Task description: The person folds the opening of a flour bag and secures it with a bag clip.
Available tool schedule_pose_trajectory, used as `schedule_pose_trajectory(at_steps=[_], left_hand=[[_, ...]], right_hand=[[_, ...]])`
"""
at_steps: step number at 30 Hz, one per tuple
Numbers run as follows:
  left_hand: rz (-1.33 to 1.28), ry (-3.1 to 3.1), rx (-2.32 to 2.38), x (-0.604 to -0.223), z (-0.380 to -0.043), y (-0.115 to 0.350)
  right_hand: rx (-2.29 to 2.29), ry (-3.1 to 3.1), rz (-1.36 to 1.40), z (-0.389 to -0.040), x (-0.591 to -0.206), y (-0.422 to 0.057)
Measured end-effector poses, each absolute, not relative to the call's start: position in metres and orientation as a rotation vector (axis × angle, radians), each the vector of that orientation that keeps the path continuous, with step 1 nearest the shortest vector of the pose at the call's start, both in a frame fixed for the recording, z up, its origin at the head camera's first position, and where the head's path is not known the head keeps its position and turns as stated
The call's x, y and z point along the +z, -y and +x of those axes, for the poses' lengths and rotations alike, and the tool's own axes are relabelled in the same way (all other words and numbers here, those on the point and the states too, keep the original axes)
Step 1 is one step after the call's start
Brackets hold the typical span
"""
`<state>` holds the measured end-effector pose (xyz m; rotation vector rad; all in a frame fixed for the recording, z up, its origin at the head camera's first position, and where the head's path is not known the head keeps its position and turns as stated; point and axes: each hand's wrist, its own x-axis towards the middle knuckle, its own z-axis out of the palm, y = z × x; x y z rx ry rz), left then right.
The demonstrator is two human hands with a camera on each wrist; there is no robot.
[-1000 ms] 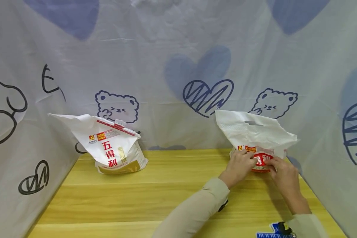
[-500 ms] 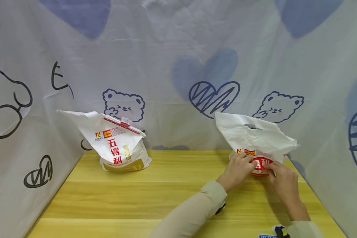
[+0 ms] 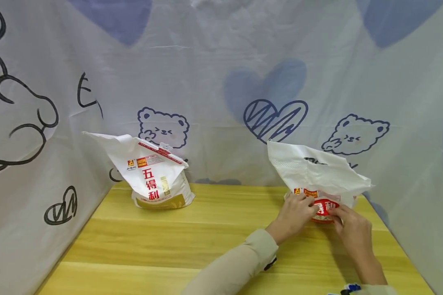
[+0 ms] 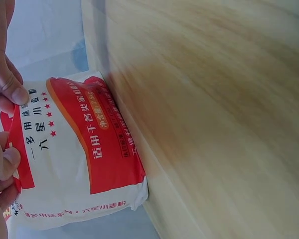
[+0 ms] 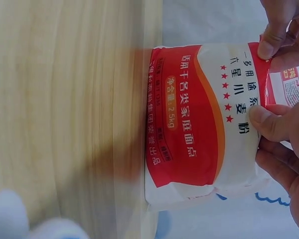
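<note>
A white flour bag (image 3: pixel 317 168) with a red label stands at the back right of the table, its wide top with a handle slot leaning out. Both hands grip the bag low on its front. My left hand (image 3: pixel 294 215) pinches its red edge on the left side, and my right hand (image 3: pixel 354 231) pinches the same edge a little to the right. In the left wrist view, thumbs press on the front of the flour bag (image 4: pixel 65 149) while other fingers curl behind the edge. The right wrist view shows this pinch on the bag (image 5: pixel 194 119) too.
Another white flour bag (image 3: pixel 158 192), with a gold base and a red strip near its top, stands at the back left. The wooden table (image 3: pixel 162 246) meets a patterned cloth wall (image 3: pixel 206 94). A blue-and-white item (image 3: pixel 350 288) shows beside the right sleeve.
The head view has turned slightly left, so the left bag and the wall drawings sit farther right. Both hands keep their pinch on the right bag, with little movement.
</note>
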<state>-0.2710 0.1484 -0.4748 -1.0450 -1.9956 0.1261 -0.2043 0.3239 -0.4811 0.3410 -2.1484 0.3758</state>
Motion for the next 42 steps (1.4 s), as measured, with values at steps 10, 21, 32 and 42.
schedule_pose_trajectory(at_steps=[10, 21, 32, 42], left_hand=[[-1.024, 1.989, 0.102, -0.478, -0.262, -0.131], [-0.991, 1.947, 0.067, -0.478, -0.254, -0.116], [-0.995, 1.962, 0.042, -0.479, -0.244, -0.096], [-1.0, 1.972, -0.005, -0.479, -0.236, -0.08]], right_hand=[[0.4, 2.123, 0.363, -0.199, -0.484, -0.309], [0.405, 2.103, 0.386, -0.194, -0.484, -0.296], [0.401, 2.09, 0.429, -0.189, -0.486, -0.282], [0.42, 2.079, 0.464, -0.183, -0.486, -0.267]])
